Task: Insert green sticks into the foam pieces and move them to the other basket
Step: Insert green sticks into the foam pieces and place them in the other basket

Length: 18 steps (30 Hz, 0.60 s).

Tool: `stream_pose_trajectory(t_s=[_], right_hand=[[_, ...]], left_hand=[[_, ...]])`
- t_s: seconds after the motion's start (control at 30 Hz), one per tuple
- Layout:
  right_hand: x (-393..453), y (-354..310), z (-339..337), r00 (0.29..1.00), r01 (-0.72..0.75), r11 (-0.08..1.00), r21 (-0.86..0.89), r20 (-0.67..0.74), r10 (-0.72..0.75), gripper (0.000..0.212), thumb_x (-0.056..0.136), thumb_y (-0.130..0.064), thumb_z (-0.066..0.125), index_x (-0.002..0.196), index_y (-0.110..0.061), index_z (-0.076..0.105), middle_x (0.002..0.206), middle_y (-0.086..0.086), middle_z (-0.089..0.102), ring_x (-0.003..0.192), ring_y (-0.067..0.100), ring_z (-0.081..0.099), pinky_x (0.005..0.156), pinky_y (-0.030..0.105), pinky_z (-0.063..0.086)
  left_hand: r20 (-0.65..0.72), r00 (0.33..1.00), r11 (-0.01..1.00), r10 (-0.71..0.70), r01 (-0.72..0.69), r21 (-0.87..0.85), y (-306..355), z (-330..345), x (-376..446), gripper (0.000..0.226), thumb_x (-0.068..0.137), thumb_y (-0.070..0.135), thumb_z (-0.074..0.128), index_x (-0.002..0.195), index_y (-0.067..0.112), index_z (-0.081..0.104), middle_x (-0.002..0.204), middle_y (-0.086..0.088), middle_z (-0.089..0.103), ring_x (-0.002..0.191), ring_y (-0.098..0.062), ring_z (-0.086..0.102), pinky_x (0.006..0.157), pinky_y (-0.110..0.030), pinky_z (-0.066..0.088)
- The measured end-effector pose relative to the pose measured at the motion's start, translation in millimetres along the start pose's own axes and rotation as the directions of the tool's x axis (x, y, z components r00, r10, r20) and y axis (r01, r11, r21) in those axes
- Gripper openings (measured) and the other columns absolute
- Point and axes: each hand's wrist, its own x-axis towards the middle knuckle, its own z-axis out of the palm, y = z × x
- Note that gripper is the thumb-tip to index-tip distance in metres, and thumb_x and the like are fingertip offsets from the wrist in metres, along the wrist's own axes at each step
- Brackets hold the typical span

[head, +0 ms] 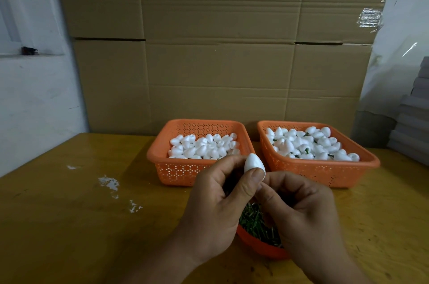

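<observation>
A smooth white egg-shaped foam piece (254,166), pointed end up, is pinched between the left hand (218,209) and right hand (301,209) above a dish of green sticks (253,221), in front of two orange baskets (183,174)

A: backdrop?
B: stacked cardboard boxes (218,47) fill 12 o'clock, plain brown, seams and flap gaps visible. crinkled clear tape (369,19) on the box at 2 o'clock
A: walls?
B: white wall (34,102) at 9 o'clock, scuffed, with a ledge (30,54) at 10 holding a small dark object, can't tell what. pale sheeting (401,47) at 2–3, grey stacked slabs (415,125) below it
A: surface, light?
B: yellow-brown wooden table (76,218), worn, white flaked patches (109,183) at 8 o'clock. dim, flat light
</observation>
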Motion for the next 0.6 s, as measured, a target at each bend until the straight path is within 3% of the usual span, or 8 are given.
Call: stream_pose_trajectory(t_s=[0.27,0.37,0.5,0.6], right_hand=[[2.4,-1.5,-1.7,1.000,-0.007,0.998,0.067,0.022,0.005,0.014,0.078,-0.022,0.068,0.077,-0.010,0.076,0.056,0.004,0.070,0.045,0.000,0.061,0.046,0.007,0.043],[4.6,-0.9,-5.7,1.000,-0.008,0.994,0.106,-0.012,0.009,0.012,0.077,-0.016,0.068,0.072,-0.008,0.075,0.053,0.005,0.068,0.042,0.001,0.060,0.044,0.010,0.045],[11.1,5.3,-16.6,0.994,-0.035,0.999,-0.012,-0.107,0.034,0.014,0.073,-0.025,0.072,0.074,-0.012,0.078,0.061,0.007,0.071,0.045,0.004,0.058,0.046,0.015,0.045],[18.4,8.1,-24.1,0.984,-0.033,0.997,-0.066,-0.178,0.020,0.015,0.073,-0.026,0.072,0.075,-0.012,0.076,0.060,0.003,0.070,0.046,0.002,0.058,0.046,0.013,0.044]], left_hand=[[0.051,0.999,1.000,-0.007,0.008,-0.023,-4.6,-0.8,-0.4,0.015,0.096,0.034,0.061,0.102,0.023,0.070,0.074,0.021,0.064,0.068,0.005,0.061,0.061,-0.009,0.046],[0.080,0.996,0.999,-0.027,0.029,-0.020,-7.5,-1.0,-0.8,0.020,0.094,0.034,0.065,0.111,0.025,0.070,0.079,0.021,0.066,0.070,0.005,0.062,0.062,-0.010,0.047],[0.052,0.996,0.997,-0.067,0.066,0.028,-15.5,-2.4,-1.9,0.029,0.088,0.043,0.069,0.116,0.035,0.069,0.075,0.018,0.063,0.065,0.003,0.059,0.059,-0.013,0.047],[0.037,0.994,0.987,-0.104,0.098,0.129,-23.7,-5.0,-4.1,0.027,0.085,0.051,0.069,0.108,0.037,0.070,0.071,0.005,0.056,0.066,-0.004,0.056,0.061,-0.020,0.047]])
